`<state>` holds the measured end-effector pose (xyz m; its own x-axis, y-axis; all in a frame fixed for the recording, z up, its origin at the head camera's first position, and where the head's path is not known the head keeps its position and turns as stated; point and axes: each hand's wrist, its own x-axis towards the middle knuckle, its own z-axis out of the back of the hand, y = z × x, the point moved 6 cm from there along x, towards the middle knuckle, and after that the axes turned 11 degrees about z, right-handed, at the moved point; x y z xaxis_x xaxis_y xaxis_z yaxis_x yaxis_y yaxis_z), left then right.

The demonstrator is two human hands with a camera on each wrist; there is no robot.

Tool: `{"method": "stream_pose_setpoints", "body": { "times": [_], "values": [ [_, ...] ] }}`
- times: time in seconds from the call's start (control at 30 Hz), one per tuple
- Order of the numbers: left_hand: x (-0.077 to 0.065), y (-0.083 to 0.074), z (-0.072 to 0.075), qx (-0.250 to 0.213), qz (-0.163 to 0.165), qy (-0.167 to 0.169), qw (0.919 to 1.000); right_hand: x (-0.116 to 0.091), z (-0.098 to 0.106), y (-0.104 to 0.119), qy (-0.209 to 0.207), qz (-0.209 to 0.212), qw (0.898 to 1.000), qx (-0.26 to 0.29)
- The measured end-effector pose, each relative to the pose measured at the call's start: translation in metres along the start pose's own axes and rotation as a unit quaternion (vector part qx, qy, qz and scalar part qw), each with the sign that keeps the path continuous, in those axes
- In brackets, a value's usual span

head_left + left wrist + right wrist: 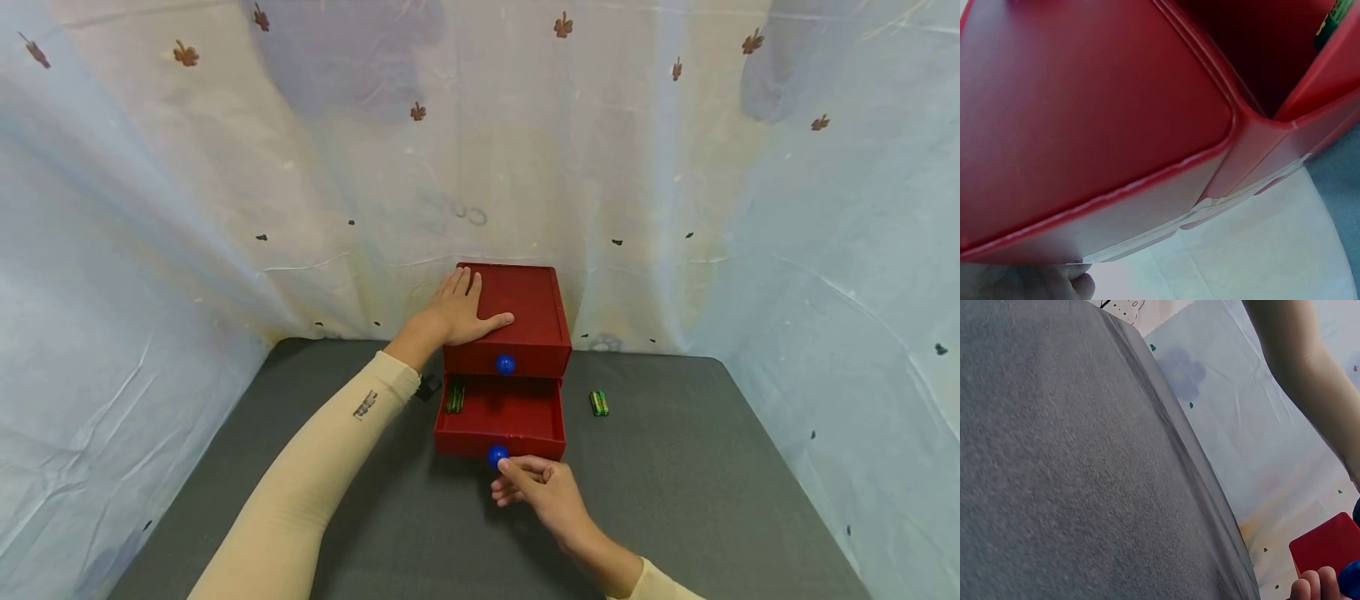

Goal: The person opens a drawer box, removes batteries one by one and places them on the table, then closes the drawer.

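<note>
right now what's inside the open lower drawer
In the lower drawer, green batteries lie at the left side. Its back end runs under the upper drawer, so anything there is covered and can't be seen.

High head view, closer left wrist view, red cabinet in both.

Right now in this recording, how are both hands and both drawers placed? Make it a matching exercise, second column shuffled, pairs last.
1. Left hand
2. Right hand
3. Upper drawer
4. Lower drawer

A. Pulled open, batteries inside
B. At the lower blue knob
C. Closed
D. On top of the red cabinet

Pairs: 1-D, 2-B, 3-C, 4-A
</note>
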<state>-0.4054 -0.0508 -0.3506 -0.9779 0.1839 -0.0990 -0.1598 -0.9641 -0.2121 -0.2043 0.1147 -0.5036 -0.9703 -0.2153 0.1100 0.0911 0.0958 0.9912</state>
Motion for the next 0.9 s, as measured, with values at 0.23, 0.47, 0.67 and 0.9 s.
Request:
{"method": "stream_pose_setpoints", "body": {
  "times": [0.23, 0.47, 0.67, 0.9],
  "values": [
    [0.0, 0.0, 0.0, 0.003, 0.0, 0.0, 1.0, -0.006, -0.001, -0.002, 0.004, -0.003, 1.0, 0.007],
    [-0.001, -0.001, 0.001, -0.002, 0.0, 0.002, 1.0, -0.012, -0.001, -0.003, 0.007, -0.006, 1.0, 0.009],
    [-0.001, -0.002, 0.002, -0.008, -0.001, -0.001, 1.0, -0.014, -0.003, -0.003, 0.008, -0.009, 1.0, 0.02],
    [0.001, -0.001, 0.0, -0.004, 0.002, 0.0, 1.0, -0.014, -0.004, -0.002, 0.008, -0.009, 1.0, 0.028]
  ]
}}
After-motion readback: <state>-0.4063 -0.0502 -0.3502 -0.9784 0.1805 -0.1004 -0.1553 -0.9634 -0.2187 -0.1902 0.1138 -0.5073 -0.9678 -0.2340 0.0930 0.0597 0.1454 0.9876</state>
